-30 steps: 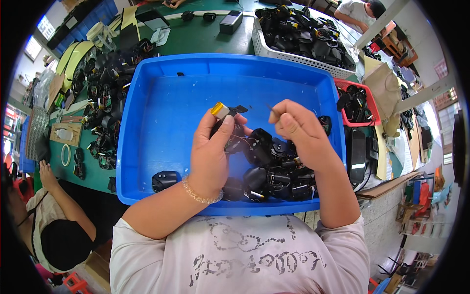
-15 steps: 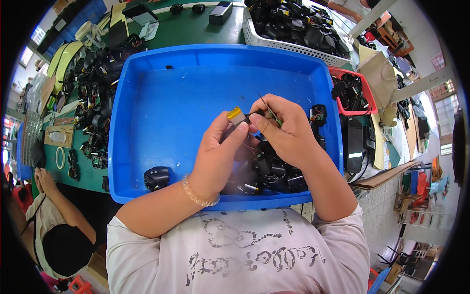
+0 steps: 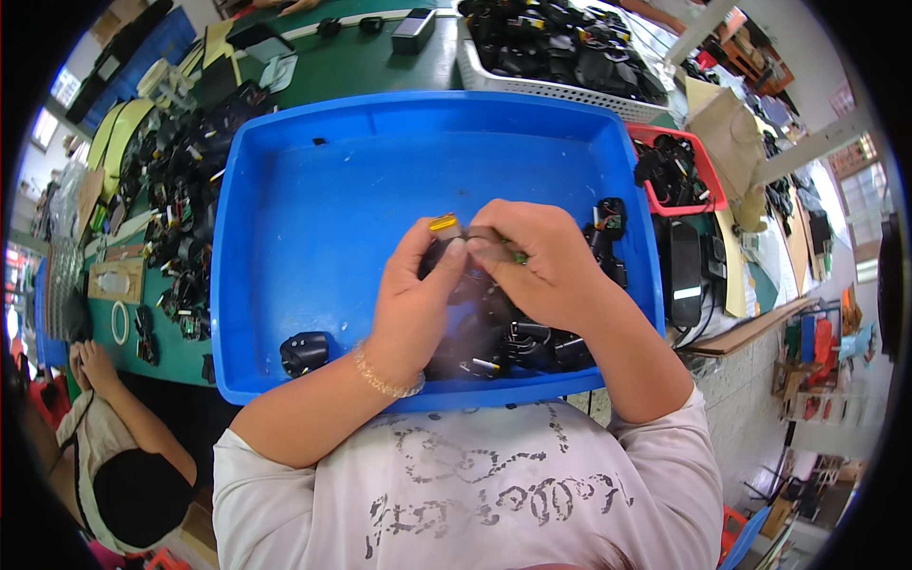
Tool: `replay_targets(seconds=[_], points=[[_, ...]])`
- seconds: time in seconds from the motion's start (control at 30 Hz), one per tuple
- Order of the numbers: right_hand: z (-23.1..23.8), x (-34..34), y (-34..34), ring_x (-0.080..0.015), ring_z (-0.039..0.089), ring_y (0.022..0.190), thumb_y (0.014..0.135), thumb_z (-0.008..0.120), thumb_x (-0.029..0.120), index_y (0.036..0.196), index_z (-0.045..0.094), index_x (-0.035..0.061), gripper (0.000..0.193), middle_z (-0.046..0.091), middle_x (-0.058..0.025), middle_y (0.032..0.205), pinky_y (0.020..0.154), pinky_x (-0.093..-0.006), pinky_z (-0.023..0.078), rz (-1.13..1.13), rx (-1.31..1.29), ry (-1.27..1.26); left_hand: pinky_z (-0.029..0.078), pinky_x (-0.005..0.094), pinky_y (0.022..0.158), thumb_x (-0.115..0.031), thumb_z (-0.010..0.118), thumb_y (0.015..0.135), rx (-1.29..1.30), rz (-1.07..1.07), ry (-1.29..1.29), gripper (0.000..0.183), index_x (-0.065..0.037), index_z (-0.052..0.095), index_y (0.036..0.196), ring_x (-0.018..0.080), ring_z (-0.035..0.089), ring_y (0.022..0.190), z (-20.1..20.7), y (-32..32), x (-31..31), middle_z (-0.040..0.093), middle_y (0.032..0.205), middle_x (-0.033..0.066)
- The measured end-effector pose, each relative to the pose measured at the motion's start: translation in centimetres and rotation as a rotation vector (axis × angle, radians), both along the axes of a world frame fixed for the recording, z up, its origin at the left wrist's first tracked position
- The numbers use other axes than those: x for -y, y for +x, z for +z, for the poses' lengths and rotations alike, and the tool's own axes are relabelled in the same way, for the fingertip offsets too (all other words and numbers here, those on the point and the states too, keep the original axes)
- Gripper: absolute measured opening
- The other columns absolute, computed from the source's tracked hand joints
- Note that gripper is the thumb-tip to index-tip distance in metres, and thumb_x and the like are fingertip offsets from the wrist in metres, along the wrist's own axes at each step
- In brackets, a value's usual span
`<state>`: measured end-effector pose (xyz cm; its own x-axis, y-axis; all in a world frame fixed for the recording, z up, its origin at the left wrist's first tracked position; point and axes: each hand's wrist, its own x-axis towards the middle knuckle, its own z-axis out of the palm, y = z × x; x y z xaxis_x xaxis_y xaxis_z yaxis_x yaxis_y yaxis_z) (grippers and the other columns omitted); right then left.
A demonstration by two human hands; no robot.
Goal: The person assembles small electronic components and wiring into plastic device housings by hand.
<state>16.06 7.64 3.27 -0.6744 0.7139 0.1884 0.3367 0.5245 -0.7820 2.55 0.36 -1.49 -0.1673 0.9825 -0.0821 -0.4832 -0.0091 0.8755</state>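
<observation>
Over the front half of a blue plastic tub, my two hands meet. My left hand is closed on a small silver pouch battery with yellow tape on its end. A dark part lies under the battery, mostly covered by the fingers. My right hand pinches against it, thumb and fingers closed. A blurred dark edge and a bit of green show between them, but I cannot make out the thing. Below, black plastic housings with wires lie heaped in the tub.
One black housing sits at the tub's front left corner. Heaps of black parts cover the green table's left side. A white basket and a red basket hold more. A person's hands rest at the left.
My right hand has turned and come closer to the left one; the thin dark pointed thing seen in it before is now hidden. The battery has shifted slightly left.
</observation>
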Motion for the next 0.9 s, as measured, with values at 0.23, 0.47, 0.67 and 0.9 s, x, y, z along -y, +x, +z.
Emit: replay_targets(seconds=[0.23,0.47,0.67,0.9], points=[[-1.7,0.0,-0.3,-0.0282,0.056,0.059,0.068,0.063,0.004,0.08,0.057,0.0099,0.015,0.057,-0.0049,0.067,0.055,-0.0371,0.043,0.156,-0.12,0.351,0.047,0.0241,0.073,-0.012,0.053,0.092,0.054,-0.044,-0.082,0.015,-0.003,0.053,0.105,0.0098,0.056,0.084,-1.0,-1.0,-0.4,0.056,0.095,0.0031],[1.5,-0.3,2.1,-0.0159,0.054,0.058,0.071,0.066,0.0,0.083,0.059,0.0085,0.016,0.056,-0.0024,0.068,0.055,-0.0255,0.043,-0.015,-0.452,0.383,0.049,0.0312,0.077,-0.015,0.051,0.094,-0.045,0.042,-0.029,0.014,-0.003,0.053,0.102,0.0174,0.06,0.086,0.5,-0.3,-0.8,0.058,0.095,0.0075],[3.6,-5.2,10.4,-0.0045,0.049,0.069,0.074,0.07,0.006,0.081,0.057,0.0044,0.015,0.054,0.0019,0.075,0.064,-0.0196,0.041,-0.508,-0.576,0.22,0.051,0.0353,0.077,-0.022,0.046,0.096,0.0,-0.044,-0.03,0.016,-0.008,0.051,0.102,0.0204,0.061,0.089,0.4,-1.5,-0.9,0.06,0.099,0.009],[-1.6,-7.9,20.2,-0.0072,0.053,0.072,0.075,0.069,0.012,0.08,0.058,0.0012,0.016,0.056,0.0003,0.073,0.07,-0.0222,0.044,-0.709,-0.226,0.076,0.051,0.0348,0.076,-0.022,0.048,0.095,0.095,-0.148,-0.131,0.015,-0.008,0.051,0.101,0.0207,0.061,0.088,1.2,-0.7,-0.4,0.06,0.098,0.0089]])
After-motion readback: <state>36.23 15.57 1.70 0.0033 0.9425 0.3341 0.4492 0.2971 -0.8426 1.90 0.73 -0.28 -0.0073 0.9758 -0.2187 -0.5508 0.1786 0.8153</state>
